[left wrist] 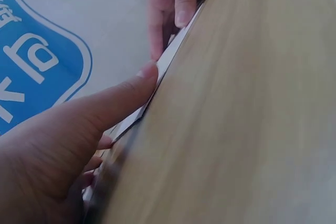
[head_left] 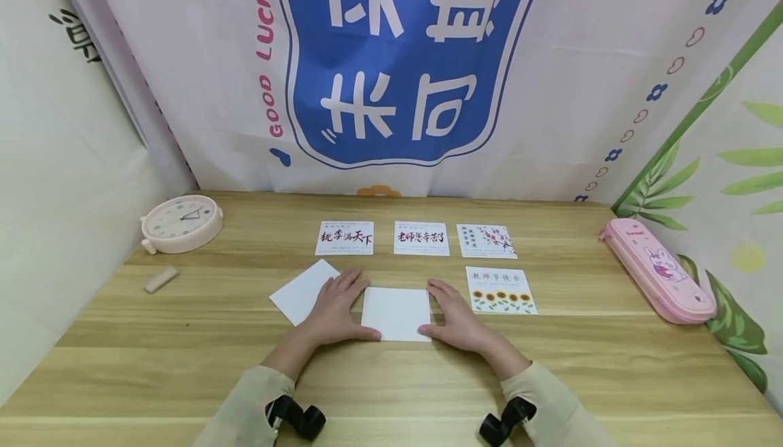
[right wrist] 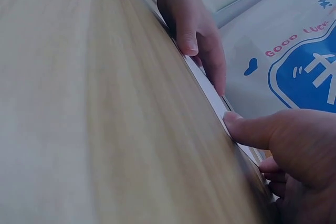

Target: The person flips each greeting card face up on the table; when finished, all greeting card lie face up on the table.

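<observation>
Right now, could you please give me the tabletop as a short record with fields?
centre card: blank on top
left hand: thumb at the centre card's near left corner
right hand: thumb at the centre card's near right corner
askew card: blank, partly hidden by the left hand
back row: three printed cards
sunflower card: in front of the back row's right end
left side: clock and block
right side: pencil case
</observation>
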A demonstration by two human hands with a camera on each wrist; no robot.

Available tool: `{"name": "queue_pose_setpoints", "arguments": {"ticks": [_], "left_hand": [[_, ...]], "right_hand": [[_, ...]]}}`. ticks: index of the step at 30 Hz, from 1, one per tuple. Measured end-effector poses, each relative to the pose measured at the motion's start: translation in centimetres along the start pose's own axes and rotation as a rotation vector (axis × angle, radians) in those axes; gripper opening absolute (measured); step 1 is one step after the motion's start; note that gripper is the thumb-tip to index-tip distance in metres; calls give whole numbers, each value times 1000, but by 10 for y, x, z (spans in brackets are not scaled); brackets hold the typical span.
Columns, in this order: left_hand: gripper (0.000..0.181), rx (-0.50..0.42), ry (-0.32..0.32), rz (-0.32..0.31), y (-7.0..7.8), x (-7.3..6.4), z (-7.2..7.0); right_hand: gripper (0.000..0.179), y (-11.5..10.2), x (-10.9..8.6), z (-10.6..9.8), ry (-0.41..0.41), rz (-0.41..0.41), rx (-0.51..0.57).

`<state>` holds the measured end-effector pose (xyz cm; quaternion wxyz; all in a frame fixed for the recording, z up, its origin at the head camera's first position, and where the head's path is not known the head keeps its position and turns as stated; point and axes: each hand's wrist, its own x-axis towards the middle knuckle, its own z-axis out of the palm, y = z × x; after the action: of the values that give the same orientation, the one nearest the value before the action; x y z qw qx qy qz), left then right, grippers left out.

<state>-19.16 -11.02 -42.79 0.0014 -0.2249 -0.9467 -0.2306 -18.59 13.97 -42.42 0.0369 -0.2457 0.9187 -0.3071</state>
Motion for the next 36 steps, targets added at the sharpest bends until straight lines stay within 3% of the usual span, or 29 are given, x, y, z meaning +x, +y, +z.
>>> {"name": "queue_pose_setpoints", "arguments": {"ticks": [7,36], "left_hand": [[99,-22,-74,14,-3,-1,-5],[96,-33,-55,4,-3,-1,-4]], "right_hand": [[75,2,0,-1,-14,1,1],[89,7,-2,-4,-85,-42,15]]}}
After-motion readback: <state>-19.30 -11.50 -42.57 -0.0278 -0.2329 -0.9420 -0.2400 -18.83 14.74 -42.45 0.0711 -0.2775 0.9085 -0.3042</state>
